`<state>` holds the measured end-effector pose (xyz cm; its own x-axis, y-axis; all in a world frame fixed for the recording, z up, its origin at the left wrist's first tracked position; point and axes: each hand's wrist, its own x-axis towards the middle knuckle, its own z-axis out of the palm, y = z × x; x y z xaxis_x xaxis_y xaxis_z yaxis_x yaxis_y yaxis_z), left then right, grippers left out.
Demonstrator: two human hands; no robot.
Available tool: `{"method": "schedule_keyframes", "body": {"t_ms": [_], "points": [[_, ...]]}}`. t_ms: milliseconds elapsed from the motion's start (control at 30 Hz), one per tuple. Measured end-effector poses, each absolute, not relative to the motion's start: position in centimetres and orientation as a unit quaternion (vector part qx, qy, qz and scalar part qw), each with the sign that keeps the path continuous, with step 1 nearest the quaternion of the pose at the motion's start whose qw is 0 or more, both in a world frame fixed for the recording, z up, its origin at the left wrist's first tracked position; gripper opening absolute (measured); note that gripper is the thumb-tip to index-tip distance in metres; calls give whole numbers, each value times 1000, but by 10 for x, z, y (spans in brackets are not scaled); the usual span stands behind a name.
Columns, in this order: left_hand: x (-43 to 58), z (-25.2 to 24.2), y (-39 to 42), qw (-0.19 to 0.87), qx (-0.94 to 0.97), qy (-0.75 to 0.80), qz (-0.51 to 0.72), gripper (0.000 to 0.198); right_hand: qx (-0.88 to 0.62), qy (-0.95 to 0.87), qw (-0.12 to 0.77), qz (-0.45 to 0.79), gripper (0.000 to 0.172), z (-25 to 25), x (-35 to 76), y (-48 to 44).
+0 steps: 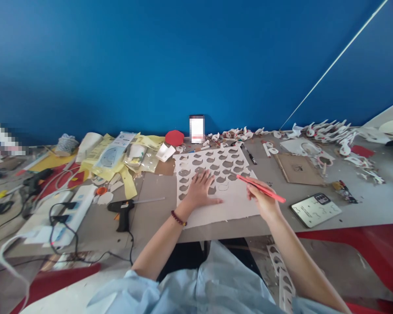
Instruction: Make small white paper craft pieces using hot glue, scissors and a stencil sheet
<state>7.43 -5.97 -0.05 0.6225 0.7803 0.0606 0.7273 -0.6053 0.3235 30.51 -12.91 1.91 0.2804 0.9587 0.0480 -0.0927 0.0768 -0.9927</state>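
Observation:
A white sheet (pixel 229 205) full of cut-out holes lies on the table in front of me. My left hand (pixel 201 191) lies flat on it with fingers spread, a bead bracelet on the wrist. My right hand (pixel 262 198) is closed around a red pencil-like tool (pixel 260 188), whose far tip points at the sheet near a drawn outline (pixel 223 186).
A black glue gun (pixel 122 211) and a white power strip (pixel 70 213) with cables lie left. Yellow papers and packets (pixel 118 159), a red lid (pixel 174 138) and a phone (pixel 197 128) stand behind. White cut pieces (pixel 327 131), a brown board (pixel 296 168) and a white template card (pixel 315 209) lie right.

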Motion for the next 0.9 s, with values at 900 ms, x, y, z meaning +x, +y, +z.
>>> {"method": "schedule_keyframes", "body": {"t_ms": [900], "points": [[75, 7, -58, 156, 886, 432, 66, 102, -524, -352, 473, 614, 25, 35, 309, -12]]}}
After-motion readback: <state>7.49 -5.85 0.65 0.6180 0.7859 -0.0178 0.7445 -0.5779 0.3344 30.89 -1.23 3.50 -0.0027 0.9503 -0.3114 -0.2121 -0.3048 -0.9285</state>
